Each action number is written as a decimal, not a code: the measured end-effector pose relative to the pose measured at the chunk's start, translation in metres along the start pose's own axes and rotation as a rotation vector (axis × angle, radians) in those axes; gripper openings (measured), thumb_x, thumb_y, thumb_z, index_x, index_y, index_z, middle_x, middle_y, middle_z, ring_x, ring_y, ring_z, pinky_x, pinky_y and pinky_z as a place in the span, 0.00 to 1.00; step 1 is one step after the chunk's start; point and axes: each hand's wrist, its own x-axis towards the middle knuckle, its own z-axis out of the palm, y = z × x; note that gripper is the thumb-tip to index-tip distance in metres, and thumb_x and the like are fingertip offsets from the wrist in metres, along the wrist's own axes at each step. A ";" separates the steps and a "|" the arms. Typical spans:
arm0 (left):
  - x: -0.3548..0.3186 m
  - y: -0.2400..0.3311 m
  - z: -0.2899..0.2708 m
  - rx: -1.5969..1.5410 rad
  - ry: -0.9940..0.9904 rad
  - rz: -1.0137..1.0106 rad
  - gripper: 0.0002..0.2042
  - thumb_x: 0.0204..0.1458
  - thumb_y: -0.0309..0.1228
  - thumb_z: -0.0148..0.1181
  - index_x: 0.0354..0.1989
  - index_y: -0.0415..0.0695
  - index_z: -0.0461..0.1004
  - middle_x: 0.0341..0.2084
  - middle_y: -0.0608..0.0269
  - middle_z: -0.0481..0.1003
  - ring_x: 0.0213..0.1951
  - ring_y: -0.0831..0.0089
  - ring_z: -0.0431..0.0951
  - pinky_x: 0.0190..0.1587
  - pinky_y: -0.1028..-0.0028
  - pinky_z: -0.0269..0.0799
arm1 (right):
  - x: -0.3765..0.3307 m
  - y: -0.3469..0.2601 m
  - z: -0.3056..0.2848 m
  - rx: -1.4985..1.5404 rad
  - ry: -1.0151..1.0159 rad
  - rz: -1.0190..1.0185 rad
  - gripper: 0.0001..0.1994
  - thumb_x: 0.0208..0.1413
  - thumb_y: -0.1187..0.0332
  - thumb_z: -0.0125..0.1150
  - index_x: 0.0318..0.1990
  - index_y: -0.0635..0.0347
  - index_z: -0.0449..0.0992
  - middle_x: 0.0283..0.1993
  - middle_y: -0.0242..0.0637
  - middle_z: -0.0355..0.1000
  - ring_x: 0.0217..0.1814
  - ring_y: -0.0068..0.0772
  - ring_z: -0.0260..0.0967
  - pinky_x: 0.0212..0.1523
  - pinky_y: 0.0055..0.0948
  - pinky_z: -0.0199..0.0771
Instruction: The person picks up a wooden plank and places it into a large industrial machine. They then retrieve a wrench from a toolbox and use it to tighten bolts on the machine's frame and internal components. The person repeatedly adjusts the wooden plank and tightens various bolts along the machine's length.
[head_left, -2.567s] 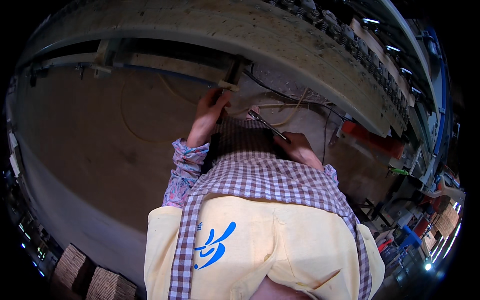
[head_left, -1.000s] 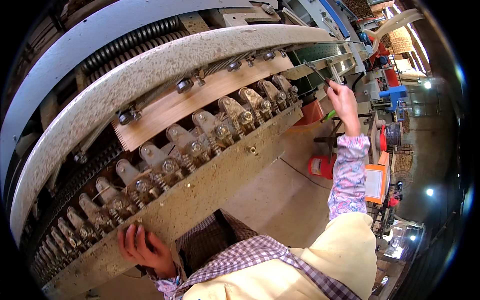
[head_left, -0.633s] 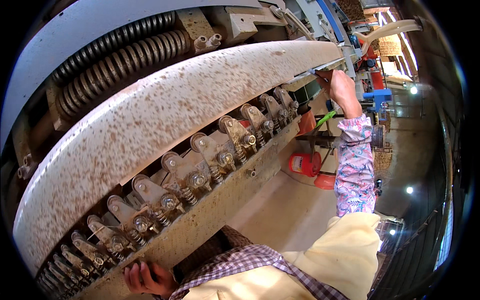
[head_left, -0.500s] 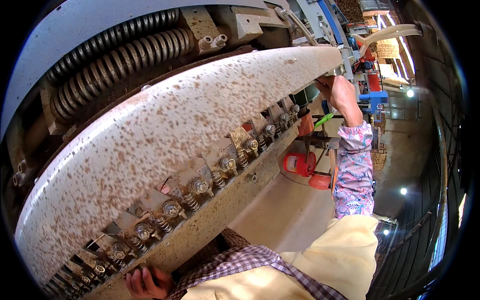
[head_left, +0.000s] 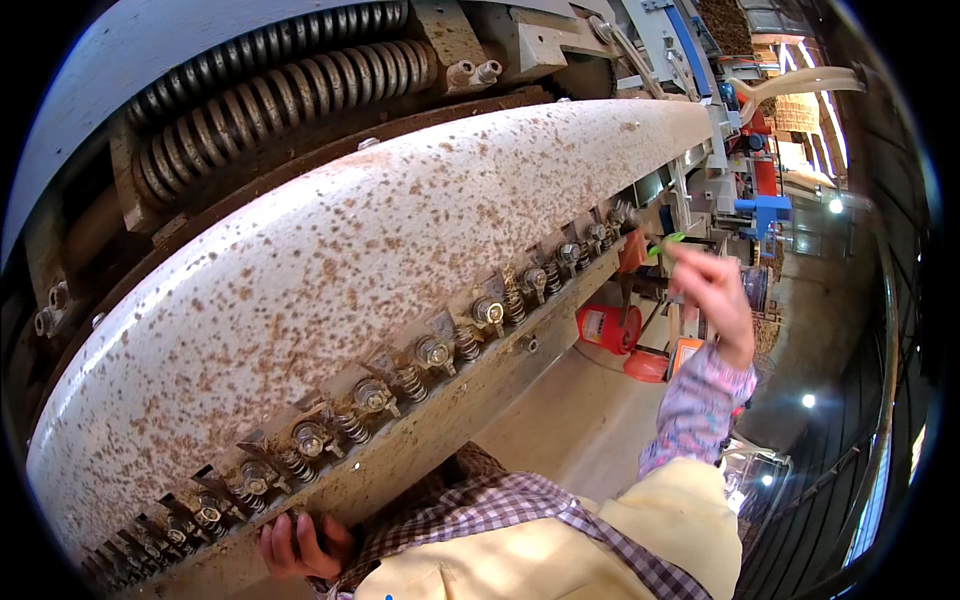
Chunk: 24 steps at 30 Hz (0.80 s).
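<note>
Metal beam [head_left: 445, 408] touches the left hand [head_left: 305, 547], fingers curled at its edge; the blurred right hand [head_left: 718, 300] is near its far end. Whether either grips, I cannot tell.

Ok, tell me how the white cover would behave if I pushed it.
The cover looks stiff: it holds one smooth curve with no visible sag. It's probably heavy, being long and broad. Its glossy surface may feel slick, though the brown specks could make it gritty.
</note>
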 end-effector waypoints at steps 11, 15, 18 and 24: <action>0.001 -0.003 -0.002 0.021 0.013 0.057 0.13 0.56 0.39 0.55 0.37 0.40 0.73 0.37 0.51 0.73 0.39 0.53 0.72 0.43 0.56 0.69 | -0.026 -0.038 0.105 0.275 -0.327 0.105 0.16 0.61 0.71 0.50 0.55 0.68 0.70 0.25 0.34 0.73 0.16 0.18 0.67 0.18 0.19 0.68; -0.004 -0.016 -0.002 -0.008 -0.011 0.127 0.13 0.55 0.40 0.56 0.36 0.41 0.74 0.35 0.52 0.74 0.38 0.53 0.73 0.43 0.56 0.70 | -0.018 -0.052 0.118 0.122 -0.298 0.107 0.17 0.61 0.72 0.50 0.57 0.64 0.69 0.25 0.33 0.73 0.16 0.17 0.66 0.18 0.18 0.67; -0.007 -0.023 -0.003 -0.016 -0.040 0.170 0.14 0.54 0.41 0.56 0.35 0.41 0.74 0.34 0.53 0.75 0.38 0.53 0.73 0.42 0.57 0.71 | -0.016 -0.051 0.132 0.168 -0.247 0.015 0.17 0.60 0.73 0.52 0.57 0.63 0.70 0.24 0.32 0.72 0.15 0.16 0.64 0.16 0.19 0.64; -0.001 -0.010 -0.004 0.066 0.000 0.131 0.15 0.54 0.41 0.56 0.37 0.41 0.73 0.34 0.53 0.75 0.37 0.53 0.73 0.40 0.57 0.71 | -0.019 -0.045 0.137 0.164 -0.233 0.015 0.17 0.60 0.73 0.52 0.56 0.62 0.70 0.24 0.32 0.72 0.15 0.16 0.63 0.16 0.20 0.63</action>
